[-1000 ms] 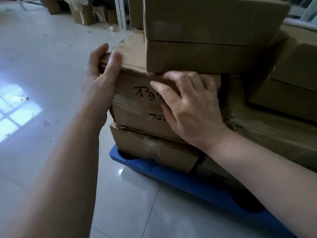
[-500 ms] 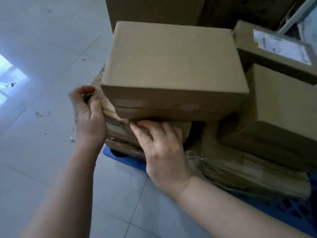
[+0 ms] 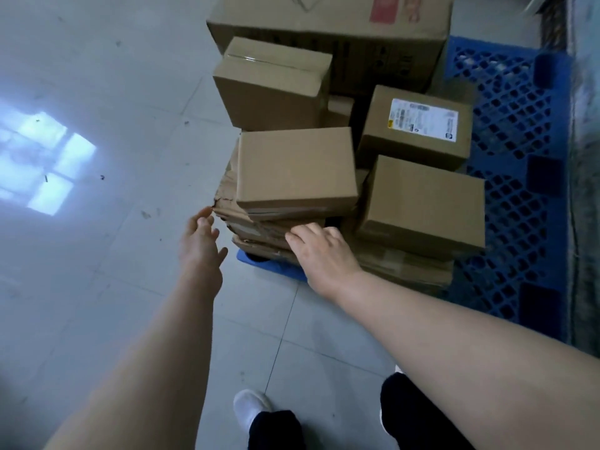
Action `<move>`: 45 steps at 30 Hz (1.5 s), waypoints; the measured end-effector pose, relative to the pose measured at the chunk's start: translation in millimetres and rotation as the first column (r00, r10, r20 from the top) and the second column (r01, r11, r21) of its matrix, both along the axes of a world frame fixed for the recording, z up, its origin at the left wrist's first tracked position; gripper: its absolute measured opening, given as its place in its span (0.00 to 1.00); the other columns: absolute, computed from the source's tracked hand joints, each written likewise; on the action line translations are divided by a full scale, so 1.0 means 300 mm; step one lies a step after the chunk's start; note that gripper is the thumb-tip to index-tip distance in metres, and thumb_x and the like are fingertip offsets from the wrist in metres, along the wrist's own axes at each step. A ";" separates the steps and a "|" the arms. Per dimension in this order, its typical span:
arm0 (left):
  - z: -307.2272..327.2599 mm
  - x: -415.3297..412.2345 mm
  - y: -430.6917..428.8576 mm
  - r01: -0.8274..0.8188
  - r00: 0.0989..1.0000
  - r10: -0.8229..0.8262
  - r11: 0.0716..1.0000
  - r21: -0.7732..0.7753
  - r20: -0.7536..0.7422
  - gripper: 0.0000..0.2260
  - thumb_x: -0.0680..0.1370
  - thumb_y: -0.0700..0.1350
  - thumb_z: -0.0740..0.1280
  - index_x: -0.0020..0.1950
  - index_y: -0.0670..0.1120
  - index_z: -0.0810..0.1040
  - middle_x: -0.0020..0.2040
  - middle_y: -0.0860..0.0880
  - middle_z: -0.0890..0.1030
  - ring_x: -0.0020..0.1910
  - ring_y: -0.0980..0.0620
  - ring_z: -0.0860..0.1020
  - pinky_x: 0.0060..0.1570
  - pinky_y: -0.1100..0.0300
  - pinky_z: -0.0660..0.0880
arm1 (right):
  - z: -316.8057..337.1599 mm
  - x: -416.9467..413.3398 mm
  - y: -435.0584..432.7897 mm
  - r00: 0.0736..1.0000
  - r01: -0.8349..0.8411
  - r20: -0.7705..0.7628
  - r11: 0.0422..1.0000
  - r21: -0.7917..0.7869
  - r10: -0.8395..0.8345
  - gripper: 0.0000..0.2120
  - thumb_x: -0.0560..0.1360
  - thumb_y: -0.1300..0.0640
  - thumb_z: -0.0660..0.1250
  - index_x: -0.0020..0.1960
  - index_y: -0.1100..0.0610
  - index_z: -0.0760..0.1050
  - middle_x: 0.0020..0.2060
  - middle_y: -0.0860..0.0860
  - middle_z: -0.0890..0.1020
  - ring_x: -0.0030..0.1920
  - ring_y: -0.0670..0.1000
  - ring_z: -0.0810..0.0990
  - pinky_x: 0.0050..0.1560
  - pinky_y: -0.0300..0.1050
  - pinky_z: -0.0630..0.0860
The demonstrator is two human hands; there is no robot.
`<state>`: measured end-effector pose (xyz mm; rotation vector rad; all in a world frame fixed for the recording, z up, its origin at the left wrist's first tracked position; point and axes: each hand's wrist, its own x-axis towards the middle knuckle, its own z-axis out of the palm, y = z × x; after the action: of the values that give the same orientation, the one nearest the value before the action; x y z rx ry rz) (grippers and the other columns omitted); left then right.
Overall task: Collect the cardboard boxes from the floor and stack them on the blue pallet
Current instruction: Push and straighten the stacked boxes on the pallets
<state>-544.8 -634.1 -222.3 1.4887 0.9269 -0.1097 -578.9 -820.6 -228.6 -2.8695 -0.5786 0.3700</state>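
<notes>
Several cardboard boxes are stacked on the blue pallet (image 3: 516, 203). At the pallet's near left corner a smooth box (image 3: 295, 167) lies on top of a torn, crumpled box (image 3: 256, 222). My left hand (image 3: 201, 241) hovers with loose fingers just left of the torn corner, holding nothing. The fingertips of my right hand (image 3: 319, 251) rest against the front of the crumpled boxes. A box with a white label (image 3: 418, 125) and a plain box (image 3: 425, 203) sit to the right. A large box (image 3: 334, 30) stands at the back.
Pale tiled floor (image 3: 97, 287) spreads to the left and in front, with a bright window reflection (image 3: 45, 164). My feet, one in a white shoe (image 3: 253, 407), stand on the tiles below the pallet. A grey wall edge (image 3: 584, 190) runs along the pallet's right side.
My left hand has let go of the torn box's corner and opened. My right hand has slid down the stack's front. The view has pulled back and up above the pallet.
</notes>
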 end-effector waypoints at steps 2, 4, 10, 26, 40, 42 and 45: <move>0.091 -0.004 -0.039 0.042 0.999 -0.042 0.999 0.006 0.004 0.12 0.84 0.47 0.54 0.61 0.52 0.75 0.60 0.53 0.77 0.63 0.52 0.73 0.62 0.49 0.73 | 0.078 -0.019 -0.040 1.000 0.028 0.002 0.999 0.015 -0.028 0.26 0.74 0.67 0.59 0.71 0.57 0.64 0.67 0.52 0.68 0.69 0.54 0.64 0.65 0.51 0.64; 0.181 -0.001 -0.097 0.074 0.997 -0.074 0.997 0.013 0.013 0.10 0.84 0.47 0.56 0.59 0.51 0.76 0.55 0.53 0.78 0.58 0.53 0.75 0.57 0.51 0.74 | 0.154 -0.030 -0.089 0.998 0.067 0.000 0.997 0.035 -0.068 0.27 0.73 0.67 0.60 0.71 0.56 0.64 0.68 0.51 0.67 0.70 0.53 0.63 0.66 0.50 0.63; 0.339 -0.032 -0.286 0.183 0.982 -0.175 0.977 0.114 -0.076 0.12 0.82 0.50 0.60 0.63 0.49 0.75 0.54 0.50 0.78 0.50 0.53 0.76 0.54 0.51 0.75 | 0.311 -0.053 -0.351 0.959 0.277 -0.069 0.959 0.055 -0.273 0.29 0.74 0.67 0.60 0.74 0.54 0.62 0.71 0.50 0.65 0.71 0.53 0.63 0.67 0.51 0.64; 0.428 0.225 -0.176 0.304 0.931 -0.235 0.923 0.236 -0.279 0.14 0.79 0.47 0.63 0.64 0.47 0.74 0.52 0.47 0.77 0.48 0.47 0.75 0.49 0.52 0.75 | 0.422 0.188 -0.452 0.839 0.500 -0.291 0.862 0.078 -0.461 0.22 0.79 0.57 0.62 0.72 0.51 0.66 0.69 0.51 0.69 0.68 0.53 0.69 0.65 0.50 0.71; 0.269 0.555 -0.376 0.911 0.231 -0.873 0.039 0.410 -0.430 0.21 0.75 0.52 0.68 0.67 0.49 0.72 0.62 0.51 0.76 0.63 0.48 0.72 0.57 0.54 0.72 | 0.239 0.227 -0.402 0.525 0.833 -0.329 0.553 0.010 -0.785 0.21 0.76 0.58 0.66 0.69 0.52 0.70 0.63 0.50 0.74 0.58 0.52 0.76 0.56 0.49 0.76; 0.245 0.549 -0.398 0.923 0.086 -0.841 -0.135 0.362 -0.534 0.32 0.72 0.55 0.71 0.73 0.51 0.65 0.70 0.50 0.68 0.70 0.45 0.63 0.65 0.47 0.69 | 0.223 0.238 -0.400 0.535 0.831 -0.343 0.555 0.048 -0.772 0.18 0.77 0.58 0.65 0.67 0.52 0.72 0.61 0.50 0.76 0.56 0.52 0.77 0.53 0.48 0.77; 0.200 0.526 -0.368 0.886 0.226 -0.786 -0.080 0.457 -0.575 0.38 0.70 0.59 0.71 0.75 0.50 0.60 0.75 0.52 0.62 0.74 0.46 0.58 0.69 0.44 0.63 | 0.199 0.281 -0.363 0.558 0.822 -0.391 0.552 0.140 -0.732 0.14 0.78 0.57 0.62 0.64 0.52 0.74 0.59 0.49 0.78 0.55 0.53 0.79 0.50 0.47 0.76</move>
<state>-387.0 -744.5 -162.3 2.7557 -0.2058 -0.9001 -494.5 -929.5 -168.7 -2.3569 0.6782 0.4636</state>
